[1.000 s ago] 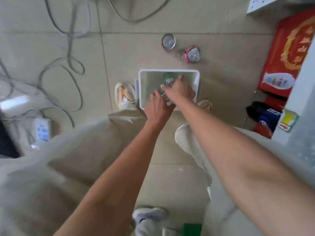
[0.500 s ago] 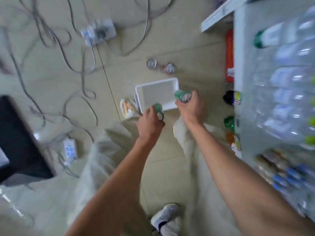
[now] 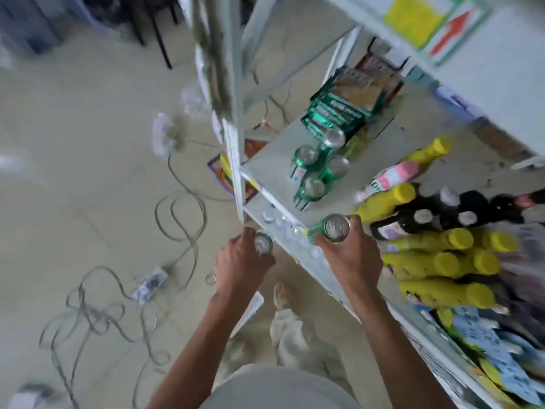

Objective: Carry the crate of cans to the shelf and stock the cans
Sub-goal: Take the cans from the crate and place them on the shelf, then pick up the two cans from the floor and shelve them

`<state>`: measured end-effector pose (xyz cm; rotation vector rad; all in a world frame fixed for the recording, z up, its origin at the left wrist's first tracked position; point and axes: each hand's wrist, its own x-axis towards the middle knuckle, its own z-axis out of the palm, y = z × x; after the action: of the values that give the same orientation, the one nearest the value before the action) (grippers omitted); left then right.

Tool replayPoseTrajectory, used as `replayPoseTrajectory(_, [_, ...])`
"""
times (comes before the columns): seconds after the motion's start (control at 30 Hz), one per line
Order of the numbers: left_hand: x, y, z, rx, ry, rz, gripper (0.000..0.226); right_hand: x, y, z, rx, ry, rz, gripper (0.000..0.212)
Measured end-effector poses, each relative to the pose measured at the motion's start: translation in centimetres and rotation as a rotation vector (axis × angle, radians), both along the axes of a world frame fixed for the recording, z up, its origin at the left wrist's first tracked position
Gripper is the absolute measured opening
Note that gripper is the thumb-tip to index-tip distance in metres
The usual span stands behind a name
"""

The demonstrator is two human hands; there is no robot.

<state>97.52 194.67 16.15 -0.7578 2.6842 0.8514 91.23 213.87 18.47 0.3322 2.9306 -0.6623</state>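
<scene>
The person stands at the white shelf point(image 3: 274, 160) with a can in each hand; the right hand point(image 3: 352, 258) has its fingers point(image 3: 358, 224) curled tight round a green can point(image 3: 331, 230), silver top tipped toward the head camera, held at the shelf's front edge; the thumb sits on the can's near side, the other fingers wrap its far side. The left hand point(image 3: 241, 261) is closed round a second can point(image 3: 262, 245), just below and outside the shelf's front corner; only its silver top and a sliver of its side show between the fingers. Four green cans point(image 3: 312, 169) already stand on the shelf, clustered behind the right hand's can; green packets point(image 3: 333, 110) lie behind them. Beside the cluster, yellow-capped bottles point(image 3: 436, 261) and dark bottles point(image 3: 424, 216) crowd the shelf. A white crate edge point(image 3: 250, 311) shows on the floor under the left forearm. All labels are too blurred to read; a yellow sign with a red arrow point(image 3: 451, 31) hangs above the shelf, wording unreadable.
</scene>
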Motion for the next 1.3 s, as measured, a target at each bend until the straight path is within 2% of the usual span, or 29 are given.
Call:
replayPoseTrajectory(0.17, [-8.3,1.7,2.9,-0.055,0.092,-0.046,0.058,-5.9,2.2,1.4,-0.038,0.058,-0.029,0.056])
replayPoseTrajectory(0.37, [-15.5,1.2,1.2,-0.125,0.116,-0.097,0.06,-9.5,2.6,-0.8,-0.021,-0.012,0.003,0.054])
replayPoseTrajectory(0.5, [-17.2,1.4,-1.0,-0.149,0.033,-0.139,0.062,-9.6,2.1,-3.4,-0.099,-0.094,0.016,0.055])
replayPoseTrajectory(0.73, [-17.0,1.0,-2.3,-0.098,0.075,-0.18,0.062,-8.5,2.1,-4.1,-0.084,-0.162,0.012,0.06])
replayPoseTrajectory(0.83, [-15.2,-0.3,-2.6,-0.028,0.107,-0.181,0.061,-6.9,2.4,-4.0,-0.056,-0.169,-0.017,0.071])
replayPoseTrajectory(0.9, [-12.9,-1.8,-3.0,0.034,0.159,-0.148,0.055,-5.1,2.6,-4.0,-0.031,-0.103,-0.091,0.074])
replayPoseTrajectory(1.03, [-5.0,-5.9,-5.1,0.132,0.24,-0.045,0.035,1.2,0.2,-5.3,-0.037,0.076,-0.209,0.045])
replayPoseTrajectory(1.17, [5.2,-10.9,-12.3,0.085,0.078,0.019,0.022,7.5,-6.8,-11.5,-0.017,-0.215,0.051,0.035])
replayPoseTrajectory(1.3, [13.2,-14.2,-25.5,0.043,-0.159,0.094,0.026,10.1,-14.8,-25.4,0.052,-0.52,0.388,0.036])
